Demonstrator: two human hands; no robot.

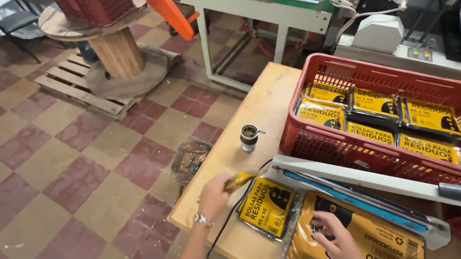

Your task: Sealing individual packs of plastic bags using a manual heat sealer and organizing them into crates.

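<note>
Yellow packet lies long axis away from the person, left hand fingers pinching its corner, right hand flat.

wooden table | on it: red crate, metal cup, yellow packets, black cable, probably a sealer bar

table: right of the floor, crate on its far right
crate: packs in it
sealer: just near the crate
cup: left of the crate
small pack: near the cup, left of the large pack
spool: far left, on a pallet
</note>
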